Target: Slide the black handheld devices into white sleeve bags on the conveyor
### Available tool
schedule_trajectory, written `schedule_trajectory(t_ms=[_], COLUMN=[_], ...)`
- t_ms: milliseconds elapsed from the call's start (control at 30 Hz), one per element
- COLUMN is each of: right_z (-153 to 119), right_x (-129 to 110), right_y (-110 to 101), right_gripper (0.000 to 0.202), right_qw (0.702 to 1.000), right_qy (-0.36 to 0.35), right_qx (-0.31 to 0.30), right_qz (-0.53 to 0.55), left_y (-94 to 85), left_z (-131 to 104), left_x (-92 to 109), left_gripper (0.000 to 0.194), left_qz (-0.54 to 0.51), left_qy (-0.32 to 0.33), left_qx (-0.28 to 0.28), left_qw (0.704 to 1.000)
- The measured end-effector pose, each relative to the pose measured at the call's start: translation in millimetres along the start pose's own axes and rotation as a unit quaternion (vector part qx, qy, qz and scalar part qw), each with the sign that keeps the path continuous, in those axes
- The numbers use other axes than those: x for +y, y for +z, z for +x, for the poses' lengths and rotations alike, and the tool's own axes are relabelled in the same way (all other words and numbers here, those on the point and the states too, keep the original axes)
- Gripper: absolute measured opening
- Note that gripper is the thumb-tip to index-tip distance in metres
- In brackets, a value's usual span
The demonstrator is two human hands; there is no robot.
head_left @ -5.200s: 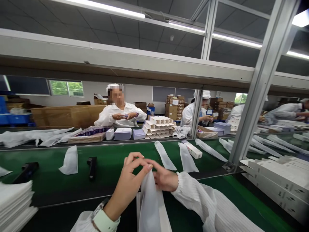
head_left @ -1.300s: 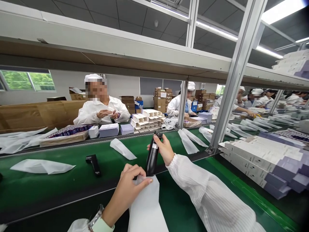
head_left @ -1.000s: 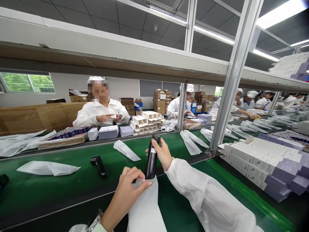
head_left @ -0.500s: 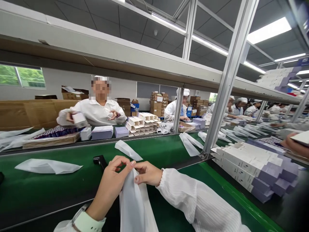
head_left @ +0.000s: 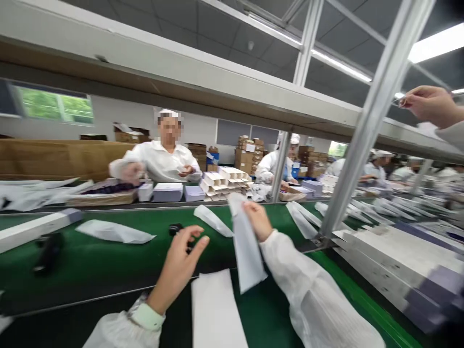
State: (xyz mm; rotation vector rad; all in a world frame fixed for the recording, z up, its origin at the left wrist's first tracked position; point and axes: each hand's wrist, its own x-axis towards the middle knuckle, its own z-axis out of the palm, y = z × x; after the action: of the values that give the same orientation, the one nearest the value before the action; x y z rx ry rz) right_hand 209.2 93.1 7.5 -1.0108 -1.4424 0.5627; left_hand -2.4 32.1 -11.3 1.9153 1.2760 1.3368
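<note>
My right hand point(head_left: 258, 220) pinches a thin white sleeve point(head_left: 248, 253) near its top and holds it up over the belt's near edge. My left hand point(head_left: 183, 263) is open with fingers apart and touches nothing. Below and between my hands lie flat white sleeves point(head_left: 217, 309), apparently stacked, running off the lower edge of view. Just beyond my hands, another white sleeve point(head_left: 213, 221) rests on the green belt point(head_left: 163, 256). To the left of it lies one more crumpled white sleeve point(head_left: 114, 232).
White-and-lilac boxes point(head_left: 391, 270) are stacked at right, beside a metal post point(head_left: 366, 130). A long box point(head_left: 39, 229) sits at left on the belt. A shelf point(head_left: 181, 72) crosses overhead. Co-workers sit opposite; another person's hand point(head_left: 429, 104) reaches in at upper right.
My left hand has let go and opened. My right hand has lifted the sleeve up and to the right, off the others. The long box has come into view at left.
</note>
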Motion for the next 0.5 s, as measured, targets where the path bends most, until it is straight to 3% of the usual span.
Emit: schedule_trajectory(t_ms=[67, 167, 233, 300, 400, 500], right_z=[31.9, 55.9, 56.1, 50.0, 38.7, 23.9], right_x=[18.5, 53.4, 74.0, 86.3, 84.6, 69.0], right_y=[-23.1, -42.4, -41.9, -30.5, 6.9, 62.4], right_gripper=[0.041, 0.036, 0.033, 0.027, 0.029, 0.034], right_qw=[0.971, 0.951, 0.947, 0.941, 0.918, 0.898], right_qy=[-0.003, 0.01, 0.021, 0.029, 0.003, -0.067], right_qx=[0.083, 0.099, 0.086, 0.076, 0.032, -0.123], right_qz=[-0.225, -0.294, -0.31, -0.327, -0.396, -0.418], left_y=[3.4, 7.0, 8.4, 9.8, 12.3, 12.7], left_z=[-3.5, -6.0, -4.6, -1.6, 2.4, 2.0], left_x=[-18.5, -38.7, -43.6, -44.0, -43.2, -42.2], left_gripper=[0.032, 0.037, 0.036, 0.033, 0.024, 0.018], left_qz=[0.056, 0.098, 0.106, 0.103, 0.101, 0.118], left_qy=[-0.016, -0.073, -0.082, -0.089, -0.099, -0.094], left_qx=[-0.118, -0.229, -0.284, -0.318, -0.332, -0.324], left_qw=[0.991, 0.966, 0.949, 0.938, 0.933, 0.934])
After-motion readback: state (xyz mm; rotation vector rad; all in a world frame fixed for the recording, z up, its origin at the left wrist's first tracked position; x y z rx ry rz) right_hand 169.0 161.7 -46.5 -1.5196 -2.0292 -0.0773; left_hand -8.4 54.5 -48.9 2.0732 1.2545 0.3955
